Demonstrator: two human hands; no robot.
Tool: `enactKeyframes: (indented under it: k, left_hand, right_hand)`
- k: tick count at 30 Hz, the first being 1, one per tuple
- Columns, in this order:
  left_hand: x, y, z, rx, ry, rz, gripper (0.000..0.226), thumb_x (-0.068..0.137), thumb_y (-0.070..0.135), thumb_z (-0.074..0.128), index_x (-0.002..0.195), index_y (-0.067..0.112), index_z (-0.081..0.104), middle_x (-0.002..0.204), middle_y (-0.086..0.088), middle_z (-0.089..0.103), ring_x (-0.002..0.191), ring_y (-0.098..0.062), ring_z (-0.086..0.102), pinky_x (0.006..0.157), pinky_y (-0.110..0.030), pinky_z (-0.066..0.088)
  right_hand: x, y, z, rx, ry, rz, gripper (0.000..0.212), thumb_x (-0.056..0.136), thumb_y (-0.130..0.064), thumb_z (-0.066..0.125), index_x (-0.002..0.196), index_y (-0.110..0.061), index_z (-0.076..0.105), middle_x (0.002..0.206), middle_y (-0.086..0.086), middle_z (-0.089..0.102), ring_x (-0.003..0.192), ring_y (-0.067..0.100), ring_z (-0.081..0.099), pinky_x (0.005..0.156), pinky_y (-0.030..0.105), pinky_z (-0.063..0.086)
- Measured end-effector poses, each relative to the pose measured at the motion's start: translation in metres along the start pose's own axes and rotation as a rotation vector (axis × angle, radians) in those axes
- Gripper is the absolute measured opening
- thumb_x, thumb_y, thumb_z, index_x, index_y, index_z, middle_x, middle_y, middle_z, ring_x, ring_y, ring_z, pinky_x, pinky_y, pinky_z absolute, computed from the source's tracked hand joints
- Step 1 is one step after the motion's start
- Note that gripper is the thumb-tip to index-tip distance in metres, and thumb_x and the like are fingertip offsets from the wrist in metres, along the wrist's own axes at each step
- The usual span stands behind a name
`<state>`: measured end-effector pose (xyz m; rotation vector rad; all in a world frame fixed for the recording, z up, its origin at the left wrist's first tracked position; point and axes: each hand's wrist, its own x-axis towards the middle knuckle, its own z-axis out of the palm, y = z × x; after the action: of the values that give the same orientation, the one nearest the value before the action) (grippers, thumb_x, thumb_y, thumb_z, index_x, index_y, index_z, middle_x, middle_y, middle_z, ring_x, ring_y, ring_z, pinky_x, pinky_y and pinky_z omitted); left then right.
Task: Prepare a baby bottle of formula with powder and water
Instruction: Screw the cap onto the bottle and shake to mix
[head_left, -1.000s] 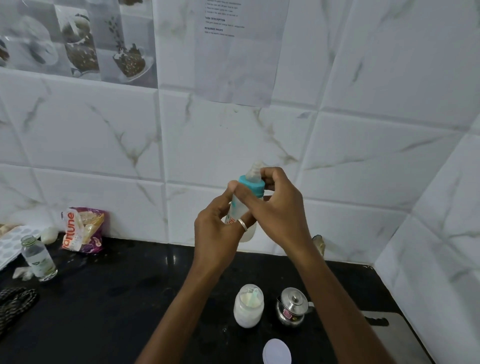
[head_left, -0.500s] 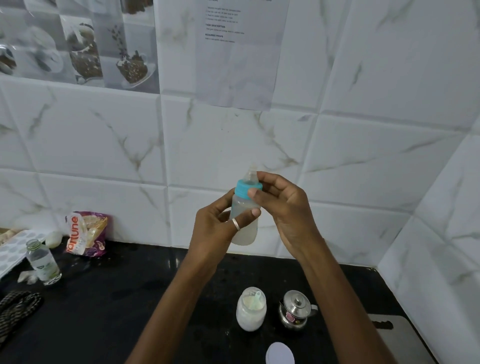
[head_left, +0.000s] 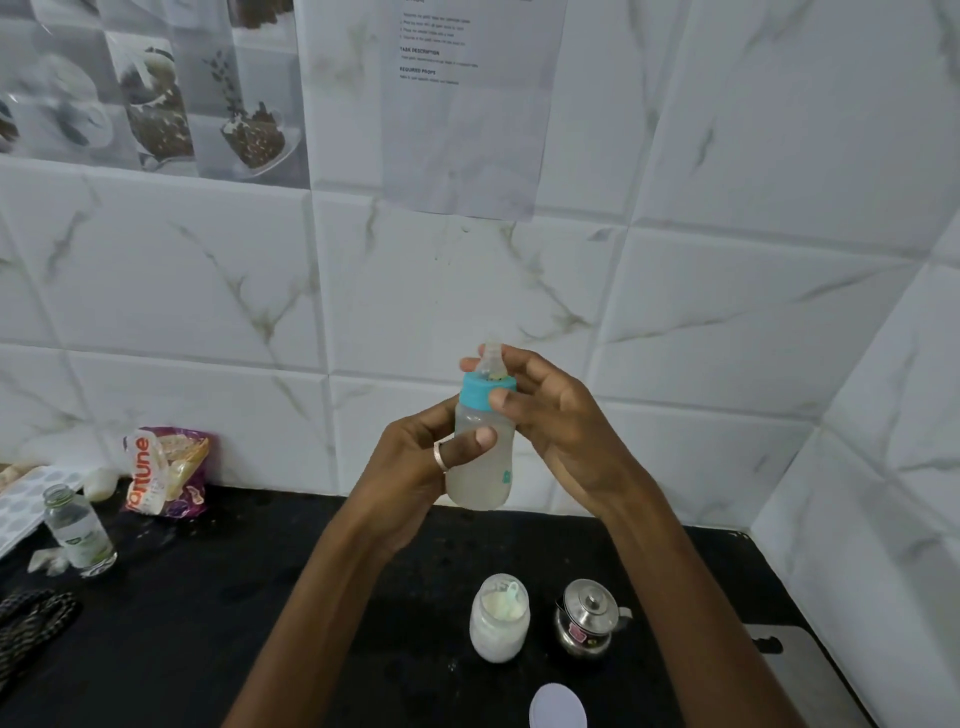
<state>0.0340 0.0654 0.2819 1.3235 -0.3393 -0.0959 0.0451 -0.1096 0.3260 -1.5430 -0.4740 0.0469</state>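
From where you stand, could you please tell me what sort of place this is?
Most likely a home kitchen: a black counter backed by marble-look wall tiles, with a food packet and a small lidded steel pot standing on it.

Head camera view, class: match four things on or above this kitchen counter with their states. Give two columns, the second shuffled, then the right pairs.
1 baby bottle
2 powder jar
3 steel pot
4 white lid

A closed with its knobbed lid
B gripped by the left hand and right hand
C lying flat on the counter, nearest the camera
D open, powder inside

Pairs: 1-B, 2-D, 3-A, 4-C
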Motion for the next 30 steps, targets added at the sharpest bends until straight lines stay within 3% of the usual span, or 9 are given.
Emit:
enactKeyframes:
  k: [4, 8, 12, 15, 18, 23, 27, 30]
  left_hand:
    - [-0.003, 0.000, -0.001, 0.024, -0.008, 0.029, 0.039, 0.085, 0.029, 0.082, 0.123, 0.022, 0.075, 0.116, -0.001, 0.076, 0.101, -0.015, 0.072, 0.081, -0.032, 0.059]
    - [-0.007, -0.006, 0.016, 0.181, 0.228, 0.133, 0.043, 0.081, 0.032, 0.082, 0.123, 0.038, 0.072, 0.108, 0.010, 0.079, 0.099, -0.007, 0.074, 0.081, -0.024, 0.061]
    - [-0.006, -0.019, 0.023, 0.406, 0.456, 0.216, 0.055, 0.088, 0.025, 0.081, 0.140, 0.029, 0.065, 0.117, 0.010, 0.077, 0.110, -0.008, 0.071, 0.089, -0.026, 0.061]
    - [-0.008, -0.015, 0.018, 0.238, 0.345, 0.187, 0.052, 0.087, 0.025, 0.081, 0.137, 0.029, 0.067, 0.116, 0.009, 0.078, 0.108, -0.011, 0.073, 0.091, -0.035, 0.061]
    - [-0.008, -0.004, 0.009, 0.077, 0.183, 0.122, 0.046, 0.083, 0.029, 0.078, 0.128, 0.029, 0.071, 0.116, 0.004, 0.078, 0.107, -0.018, 0.074, 0.091, -0.040, 0.059]
    - [-0.003, -0.003, -0.004, 0.056, 0.045, 0.052, 0.049, 0.080, 0.042, 0.079, 0.126, 0.027, 0.073, 0.121, 0.001, 0.075, 0.108, -0.018, 0.071, 0.087, -0.039, 0.059]
    - [0.000, -0.002, -0.003, 0.072, 0.080, 0.064, 0.044, 0.082, 0.030, 0.084, 0.125, 0.028, 0.073, 0.117, 0.002, 0.077, 0.107, -0.019, 0.072, 0.089, -0.042, 0.057]
    - [0.001, -0.005, 0.004, 0.183, 0.188, 0.099, 0.051, 0.079, 0.035, 0.083, 0.128, 0.032, 0.071, 0.113, 0.008, 0.079, 0.106, -0.016, 0.074, 0.093, -0.042, 0.060]
  right_hand:
    - [-0.003, -0.003, 0.005, -0.070, 0.016, -0.032, 0.035, 0.096, -0.014, 0.069, 0.130, -0.015, 0.065, 0.127, 0.000, 0.073, 0.121, 0.019, 0.066, 0.107, 0.038, 0.053]
    - [-0.001, 0.006, 0.018, -0.190, 0.266, -0.023, 0.033, 0.087, -0.024, 0.082, 0.118, -0.026, 0.071, 0.114, -0.007, 0.077, 0.110, 0.012, 0.071, 0.101, 0.040, 0.058]
    - [-0.002, 0.016, 0.034, -0.251, 0.406, -0.043, 0.043, 0.086, -0.033, 0.083, 0.125, -0.025, 0.068, 0.120, -0.011, 0.073, 0.114, 0.009, 0.069, 0.099, 0.038, 0.059]
    - [-0.003, 0.014, 0.031, -0.287, 0.353, -0.048, 0.043, 0.086, -0.039, 0.081, 0.125, -0.031, 0.065, 0.125, -0.014, 0.070, 0.120, 0.009, 0.065, 0.104, 0.039, 0.055]
    - [-0.004, 0.005, 0.019, -0.235, 0.180, -0.028, 0.051, 0.087, -0.038, 0.079, 0.133, -0.037, 0.056, 0.135, -0.016, 0.064, 0.128, 0.006, 0.059, 0.113, 0.039, 0.048]
    - [-0.001, -0.007, 0.009, -0.181, 0.007, -0.029, 0.052, 0.089, -0.031, 0.065, 0.139, -0.021, 0.057, 0.137, -0.006, 0.066, 0.124, 0.009, 0.063, 0.104, 0.028, 0.053]
    - [0.000, -0.002, 0.011, -0.197, 0.099, -0.039, 0.039, 0.092, -0.023, 0.074, 0.129, -0.022, 0.066, 0.125, -0.005, 0.073, 0.119, 0.013, 0.067, 0.106, 0.037, 0.054]
    - [0.002, 0.007, 0.017, -0.226, 0.259, -0.020, 0.039, 0.088, -0.025, 0.081, 0.126, -0.023, 0.070, 0.119, -0.010, 0.075, 0.116, 0.009, 0.068, 0.107, 0.042, 0.053]
